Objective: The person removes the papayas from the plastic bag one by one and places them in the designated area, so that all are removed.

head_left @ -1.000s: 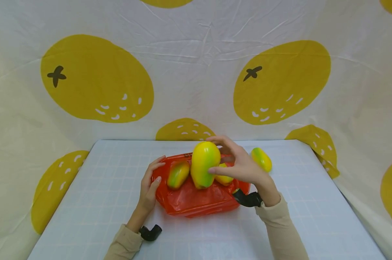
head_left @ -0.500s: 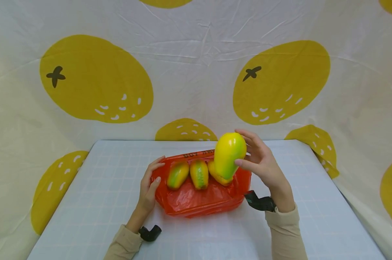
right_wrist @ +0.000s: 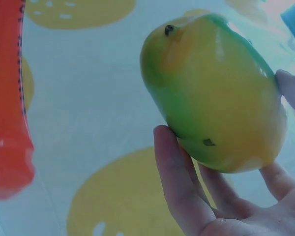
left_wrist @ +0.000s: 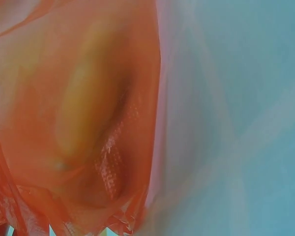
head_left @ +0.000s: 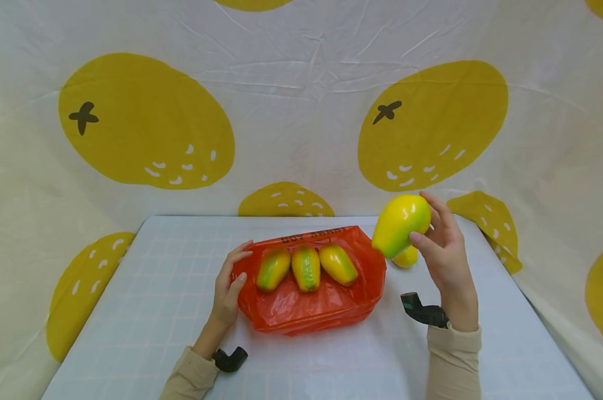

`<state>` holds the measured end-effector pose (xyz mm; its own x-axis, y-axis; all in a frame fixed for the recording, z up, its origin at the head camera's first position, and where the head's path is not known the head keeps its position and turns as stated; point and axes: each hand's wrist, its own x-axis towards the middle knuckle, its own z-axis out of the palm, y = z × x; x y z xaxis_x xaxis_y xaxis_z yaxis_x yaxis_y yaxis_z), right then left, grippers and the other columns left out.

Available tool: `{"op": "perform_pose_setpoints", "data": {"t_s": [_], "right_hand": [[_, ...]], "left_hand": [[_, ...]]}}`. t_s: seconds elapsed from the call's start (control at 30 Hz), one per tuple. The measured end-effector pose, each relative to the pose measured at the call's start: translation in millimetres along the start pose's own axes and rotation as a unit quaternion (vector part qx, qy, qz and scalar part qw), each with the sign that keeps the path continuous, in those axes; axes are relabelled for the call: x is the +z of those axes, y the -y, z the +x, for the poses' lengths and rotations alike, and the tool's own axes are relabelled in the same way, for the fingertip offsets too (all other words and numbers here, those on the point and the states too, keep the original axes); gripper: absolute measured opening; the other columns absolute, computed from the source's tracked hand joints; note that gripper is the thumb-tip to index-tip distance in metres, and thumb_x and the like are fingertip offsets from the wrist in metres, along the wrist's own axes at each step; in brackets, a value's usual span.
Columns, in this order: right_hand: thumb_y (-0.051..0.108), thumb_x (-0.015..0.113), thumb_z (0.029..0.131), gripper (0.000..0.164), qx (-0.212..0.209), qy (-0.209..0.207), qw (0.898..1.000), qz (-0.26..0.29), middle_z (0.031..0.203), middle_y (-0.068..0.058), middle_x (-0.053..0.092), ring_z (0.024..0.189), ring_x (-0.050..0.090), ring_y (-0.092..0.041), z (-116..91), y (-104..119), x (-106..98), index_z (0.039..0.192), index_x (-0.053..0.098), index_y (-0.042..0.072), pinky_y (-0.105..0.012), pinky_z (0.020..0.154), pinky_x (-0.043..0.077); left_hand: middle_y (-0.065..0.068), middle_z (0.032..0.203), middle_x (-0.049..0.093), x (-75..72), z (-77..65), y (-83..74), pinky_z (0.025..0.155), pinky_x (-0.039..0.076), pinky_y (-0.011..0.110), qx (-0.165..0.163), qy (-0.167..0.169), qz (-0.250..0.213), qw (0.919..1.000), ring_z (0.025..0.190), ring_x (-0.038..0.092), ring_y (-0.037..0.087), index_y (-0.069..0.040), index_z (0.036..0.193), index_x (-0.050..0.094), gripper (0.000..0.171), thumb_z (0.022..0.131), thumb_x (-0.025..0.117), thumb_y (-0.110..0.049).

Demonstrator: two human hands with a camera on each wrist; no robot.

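My right hand (head_left: 448, 258) holds a yellow-green papaya (head_left: 400, 225) above the table, to the right of the bag, thumb on one side and fingers on the other. In the right wrist view the same papaya (right_wrist: 221, 93) shows a dark spot at its narrow end. My left hand (head_left: 227, 286) grips the left side of an open red plastic bag (head_left: 306, 311). Inside the bag lie three papayas side by side: left (head_left: 274, 270), middle (head_left: 306, 269) and right (head_left: 338, 265). Through the bag's film (left_wrist: 142, 73), the left wrist view shows a blurred yellow shape.
Another papaya (head_left: 405, 258) lies on the table behind the held one, partly hidden by it. The table (head_left: 146, 289) has a pale checked cover. Behind it hangs a white cloth (head_left: 296, 111) printed with large yellow fruits.
My right hand has carried the papaya from over the bag to the right, past the bag's edge, tilting it. All three papayas in the bag now show fully. My left hand stays put.
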<state>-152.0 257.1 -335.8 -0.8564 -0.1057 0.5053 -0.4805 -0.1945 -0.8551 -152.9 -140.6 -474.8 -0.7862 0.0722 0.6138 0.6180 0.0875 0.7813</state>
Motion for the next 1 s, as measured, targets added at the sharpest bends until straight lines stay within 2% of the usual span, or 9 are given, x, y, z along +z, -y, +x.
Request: {"op": "perform_pose_setpoints", "data": {"t_s": [0.13,0.33,0.57,0.8,1.0], "right_hand": [[-0.015,0.048,0.092,0.065,-0.005,-0.035,0.999,0.005,0.139,-0.015,0.049,0.108,0.056,-0.025,-3,0,-13,0.152,0.037,0.007,-0.028,0.093,0.053],[-0.012,0.051,0.093,0.067,0.016,-0.104,0.994,-0.009,0.142,-0.015,0.046,0.111,0.056,-0.025,-9,0,-34,0.154,0.034,0.011,-0.026,0.096,0.050],[-0.007,0.058,0.092,0.060,0.047,-0.198,0.979,-0.011,0.139,-0.012,0.048,0.114,0.052,-0.025,-13,-10,-56,0.145,0.034,0.009,-0.023,0.092,0.052],[-0.003,0.064,0.091,0.056,0.077,-0.254,0.963,-0.038,0.135,-0.010,0.051,0.113,0.049,-0.024,-15,-24,-74,0.140,0.041,0.011,-0.018,0.090,0.051],[0.003,0.071,0.088,0.061,0.125,-0.297,0.942,-0.091,0.133,-0.005,0.051,0.110,0.050,-0.019,-18,-40,-93,0.141,0.043,0.013,-0.015,0.089,0.048]], "left_hand": [[0.014,0.149,0.045,-0.6,-0.5,1.4,0.110,0.038,0.027,0.001,-0.001,-0.001,1.0000,0.138,0.040,0.029,0.002,0.132,0.053,0.042,0.091,0.043,-0.005],[0.018,0.148,0.044,-0.9,0.7,2.7,0.110,0.037,0.027,0.016,-0.002,-0.009,0.9998,0.138,0.039,0.031,0.004,0.131,0.052,0.042,0.091,0.043,-0.003],[0.018,0.149,0.044,-0.6,1.0,2.0,0.110,0.038,0.028,0.013,0.001,-0.016,0.9998,0.138,0.039,0.032,0.005,0.131,0.052,0.042,0.092,0.042,-0.003],[0.021,0.148,0.044,-0.9,1.5,3.2,0.111,0.037,0.029,0.027,-0.001,-0.017,0.9995,0.138,0.039,0.033,0.007,0.130,0.052,0.042,0.091,0.041,-0.002],[0.021,0.147,0.045,-1.1,1.0,4.4,0.111,0.037,0.029,0.030,-0.002,-0.017,0.9994,0.138,0.040,0.033,0.007,0.129,0.052,0.042,0.090,0.041,-0.002]]}}
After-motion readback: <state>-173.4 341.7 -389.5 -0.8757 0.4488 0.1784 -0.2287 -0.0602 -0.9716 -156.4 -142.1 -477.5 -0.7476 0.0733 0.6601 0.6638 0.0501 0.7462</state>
